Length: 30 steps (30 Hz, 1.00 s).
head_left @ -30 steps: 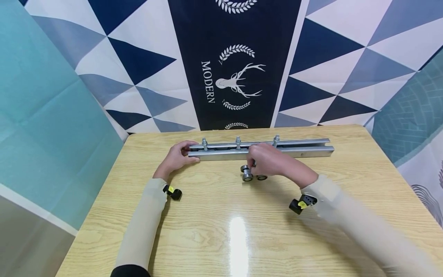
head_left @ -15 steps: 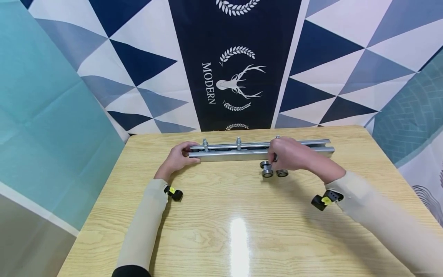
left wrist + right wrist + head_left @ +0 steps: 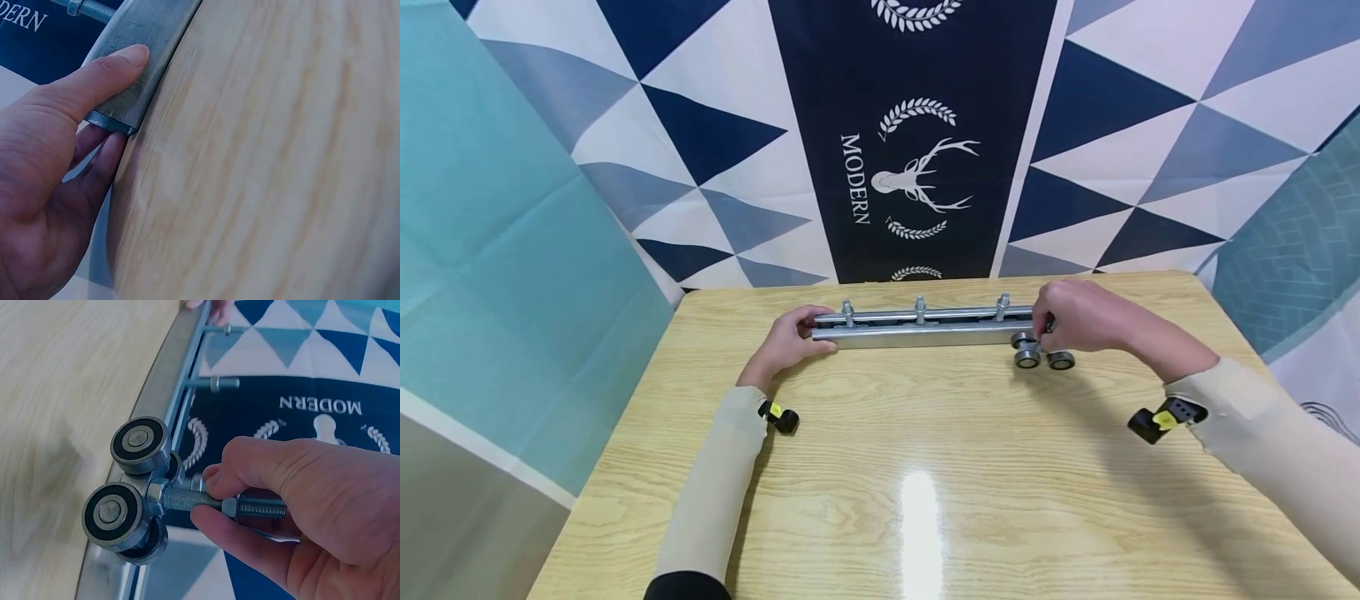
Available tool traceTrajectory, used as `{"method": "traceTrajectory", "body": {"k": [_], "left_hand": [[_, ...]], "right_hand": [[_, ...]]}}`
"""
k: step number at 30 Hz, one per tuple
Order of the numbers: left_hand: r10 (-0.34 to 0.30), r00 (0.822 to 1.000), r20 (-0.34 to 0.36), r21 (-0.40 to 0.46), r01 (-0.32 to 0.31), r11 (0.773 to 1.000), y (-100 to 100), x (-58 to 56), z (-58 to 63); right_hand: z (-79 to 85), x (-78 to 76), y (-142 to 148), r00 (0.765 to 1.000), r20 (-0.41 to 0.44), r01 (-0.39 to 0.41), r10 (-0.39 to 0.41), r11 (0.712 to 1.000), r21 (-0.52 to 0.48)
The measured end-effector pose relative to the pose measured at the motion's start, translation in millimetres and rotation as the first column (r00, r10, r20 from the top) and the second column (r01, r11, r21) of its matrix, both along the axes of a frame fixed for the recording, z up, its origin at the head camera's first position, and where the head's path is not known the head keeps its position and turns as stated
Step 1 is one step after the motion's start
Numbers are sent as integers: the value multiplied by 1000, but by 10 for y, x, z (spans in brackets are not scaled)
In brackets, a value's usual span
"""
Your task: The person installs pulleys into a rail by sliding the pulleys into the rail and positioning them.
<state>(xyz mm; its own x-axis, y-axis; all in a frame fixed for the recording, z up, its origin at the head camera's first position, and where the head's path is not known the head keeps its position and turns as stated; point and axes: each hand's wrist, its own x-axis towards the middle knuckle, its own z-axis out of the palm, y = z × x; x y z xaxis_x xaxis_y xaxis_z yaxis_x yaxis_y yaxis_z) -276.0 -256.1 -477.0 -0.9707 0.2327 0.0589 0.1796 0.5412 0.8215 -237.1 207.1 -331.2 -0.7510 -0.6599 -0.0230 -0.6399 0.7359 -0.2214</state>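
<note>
A metal channel track [image 3: 917,337] with a slot along its top lies across the far part of the table. Three threaded bolts [image 3: 921,310] with nuts stand up out of its slot. My left hand [image 3: 784,343] grips the track's left end, its thumb on the front face in the left wrist view. With thumb and fingers, my right hand [image 3: 1082,317] pinches the threaded stem of a roller trolley [image 3: 130,487]. The trolley's several bearing wheels hang in front of the track, toward its right end. Behind the right hand, that end of the track is hidden.
The wooden table [image 3: 880,450] extends toward me in front of the track. A patterned cloth backdrop [image 3: 925,150] rises directly behind the table's far edge, with a teal panel [image 3: 512,233] at the left.
My right hand has carried the roller trolley to the right along the front of the track, from its middle toward its right end. The left hand keeps its grip on the left end.
</note>
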Motion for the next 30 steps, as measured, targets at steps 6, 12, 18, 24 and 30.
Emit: {"method": "traceTrajectory", "body": {"k": [6,12,18,24,30], "left_hand": [[10,1000,10,1,-10,1000,4,5,-8],[2,1000,0,-2,-2,1000,1,-7,-19],[2,1000,3,0,-2,1000,10,2,-6],[5,1000,8,-5,-5,1000,11,10,4],[4,1000,3,-7,-4,1000,3,-2,-2]], "right_hand": [[86,-72,220,999,19,29,-30,999,39],[152,-139,427,996,32,79,-81,994,73],[152,-259,641,995,29,97,-100,992,82],[130,-386,847,989,37,140,-144,985,100],[109,-498,1046,976,44,207,-214,971,123]]}}
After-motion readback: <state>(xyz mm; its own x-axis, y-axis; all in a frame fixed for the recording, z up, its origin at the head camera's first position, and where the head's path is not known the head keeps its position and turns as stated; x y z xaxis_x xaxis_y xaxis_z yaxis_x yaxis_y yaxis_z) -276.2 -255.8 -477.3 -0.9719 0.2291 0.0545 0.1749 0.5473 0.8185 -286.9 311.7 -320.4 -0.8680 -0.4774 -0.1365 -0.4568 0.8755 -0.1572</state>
